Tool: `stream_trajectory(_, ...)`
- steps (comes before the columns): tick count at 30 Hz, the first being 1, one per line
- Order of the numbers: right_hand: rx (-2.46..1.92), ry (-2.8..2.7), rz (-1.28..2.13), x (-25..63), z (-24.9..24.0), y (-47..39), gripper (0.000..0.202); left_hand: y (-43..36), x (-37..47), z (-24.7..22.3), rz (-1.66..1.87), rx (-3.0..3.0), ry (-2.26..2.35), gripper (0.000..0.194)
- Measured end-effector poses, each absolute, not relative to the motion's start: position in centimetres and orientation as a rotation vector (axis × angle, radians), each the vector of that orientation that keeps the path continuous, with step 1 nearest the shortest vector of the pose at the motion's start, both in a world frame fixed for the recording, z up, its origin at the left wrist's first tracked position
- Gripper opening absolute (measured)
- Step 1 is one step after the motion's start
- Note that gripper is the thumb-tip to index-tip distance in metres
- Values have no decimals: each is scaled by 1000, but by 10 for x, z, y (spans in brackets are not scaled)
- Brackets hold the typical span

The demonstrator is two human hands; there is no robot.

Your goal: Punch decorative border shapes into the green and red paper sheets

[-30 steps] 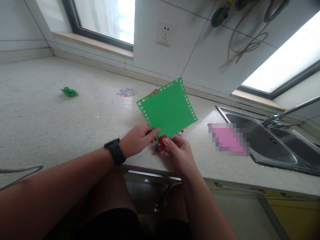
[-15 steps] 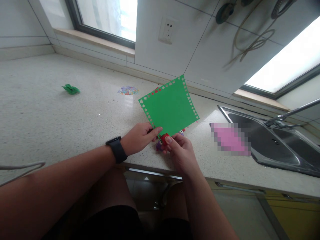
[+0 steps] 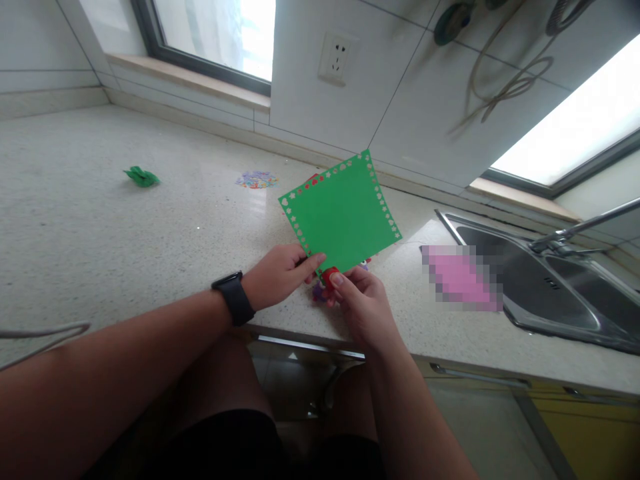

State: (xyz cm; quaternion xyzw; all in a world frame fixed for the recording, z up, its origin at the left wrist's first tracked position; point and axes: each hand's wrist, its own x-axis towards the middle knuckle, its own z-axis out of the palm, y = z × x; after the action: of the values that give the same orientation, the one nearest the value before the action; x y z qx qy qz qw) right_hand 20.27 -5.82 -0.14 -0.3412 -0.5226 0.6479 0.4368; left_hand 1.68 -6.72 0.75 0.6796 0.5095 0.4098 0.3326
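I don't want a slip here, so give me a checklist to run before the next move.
1. Left hand gripping green sheet: ok.
2. Right hand holding red object: ok.
3. Sheet's near corner inside the red object: cannot tell, hidden.
4. Cutouts along all four edges: not ok, the lower-right edge shows none.
5. Colourful scraps apart from both hands: ok.

Two windows (image 3: pixel 215 37) glare white — counter (image 3: pixel 165 247) bright, deep shade beneath, pink patch (image 3: pixel 463 277) pixelated.

On the speckled countertop (image 3: pixel 175 240) before me lie a crumpled green scrap (image 3: pixel 142 177), multicoloured confetti (image 3: pixel 257 179) and a pixelated pink item (image 3: pixel 463 279).
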Motion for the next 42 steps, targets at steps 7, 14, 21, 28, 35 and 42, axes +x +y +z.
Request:
stream_trajectory(7, -843, -1300, 1628, 204, -1, -57, 25, -67, 17, 8, 1060, 1789, 1325, 49)
stream_trajectory(14, -818, -1313, 1632, 205, -1, -56, 25, -68, 17, 8, 1058, 1824, 1296, 48)
stream_trajectory(21, -799, -1308, 1651, 205, 0, -56, 27, -69, 17, 10, 1017, 1879, 1269, 50)
stream_trajectory(28, -765, -1174, 1723, 207, 2, -56, 25, -67, 16, 6, 1049, 1759, 1287, 50)
stream_trajectory(35, -852, -1066, 1639, 220, 6, -56, 28, -67, 15, 7, 1041, 1620, 1287, 57)
stream_trajectory(42, -1112, -1318, 1431, 259, 13, -48, 31, -62, 15, 0, 1021, 1453, 1236, 51)
